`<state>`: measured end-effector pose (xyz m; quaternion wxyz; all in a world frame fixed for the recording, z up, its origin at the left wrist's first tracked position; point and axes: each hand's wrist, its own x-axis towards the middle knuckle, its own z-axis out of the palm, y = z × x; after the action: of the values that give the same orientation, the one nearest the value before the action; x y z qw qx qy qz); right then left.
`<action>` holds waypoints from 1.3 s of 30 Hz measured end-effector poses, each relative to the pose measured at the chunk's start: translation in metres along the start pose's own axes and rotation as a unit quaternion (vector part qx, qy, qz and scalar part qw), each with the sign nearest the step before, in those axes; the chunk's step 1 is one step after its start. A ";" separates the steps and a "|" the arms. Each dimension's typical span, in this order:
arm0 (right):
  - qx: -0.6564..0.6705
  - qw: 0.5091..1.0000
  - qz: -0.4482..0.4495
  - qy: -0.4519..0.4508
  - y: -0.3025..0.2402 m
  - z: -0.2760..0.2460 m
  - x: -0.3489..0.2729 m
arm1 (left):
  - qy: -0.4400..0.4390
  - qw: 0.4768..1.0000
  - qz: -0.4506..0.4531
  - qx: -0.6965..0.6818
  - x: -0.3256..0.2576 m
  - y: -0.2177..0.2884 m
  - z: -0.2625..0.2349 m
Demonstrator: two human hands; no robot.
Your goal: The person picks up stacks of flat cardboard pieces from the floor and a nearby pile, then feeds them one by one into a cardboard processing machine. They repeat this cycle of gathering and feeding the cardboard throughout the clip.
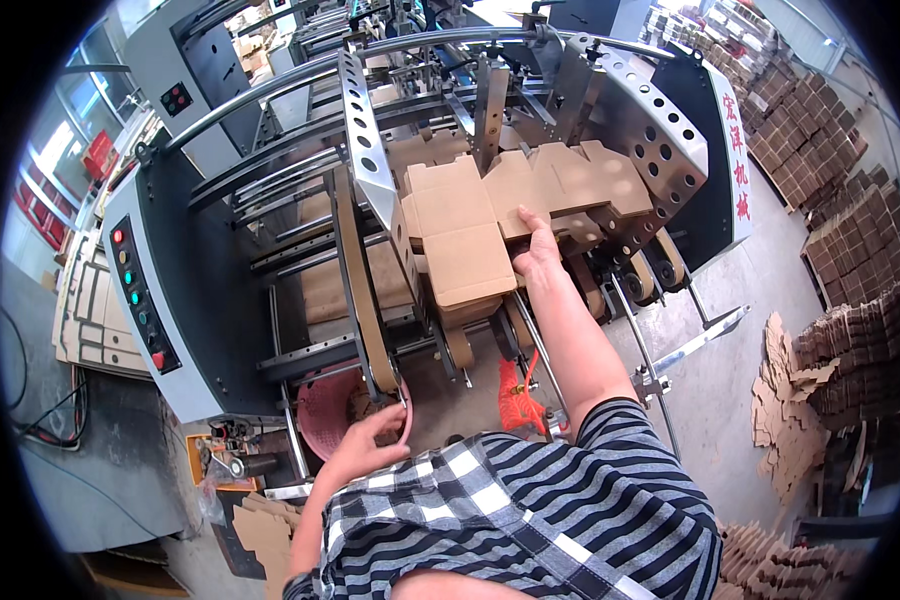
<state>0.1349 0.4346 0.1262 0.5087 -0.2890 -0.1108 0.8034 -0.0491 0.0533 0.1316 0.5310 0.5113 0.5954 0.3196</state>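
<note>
A stack of flat brown die-cut cardboard box blanks (462, 225) lies in the machine's feeder, between two perforated metal side plates (370, 160). My right hand (538, 248) grips the near edge of the blanks, right of the front flap; some of its fingers are hidden at the cardboard. More blanks (590, 180) spread to the right behind it. My left hand (372, 445) holds nothing, its fingers apart, beside the front end of a tan conveyor belt (355, 290) and over the rim of a pink basket (320, 420).
A control panel with coloured buttons (138, 290) stands on the machine's left side. An orange-red item (518, 398) sits below the feeder. Metal rods (645, 350) stick out toward me. Stacked cardboard (855, 245) and loose sheets (785, 410) lie on the right.
</note>
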 end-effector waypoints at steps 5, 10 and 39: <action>0.007 1.000 0.014 0.007 0.002 0.012 -0.006 | 0.047 0.972 0.049 -0.224 0.086 0.040 0.001; -0.022 0.999 0.009 0.038 0.001 0.025 -0.024 | 0.100 0.884 -0.056 -0.453 0.153 0.052 0.033; -0.265 0.890 -0.231 0.289 -0.119 -0.067 0.034 | 0.272 0.718 -0.022 -0.640 0.225 0.012 0.056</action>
<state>0.2520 0.5116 0.1165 0.5940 -0.5987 -0.2315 0.4849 0.0273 0.2610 0.0612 0.5536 -0.0727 0.3790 0.7380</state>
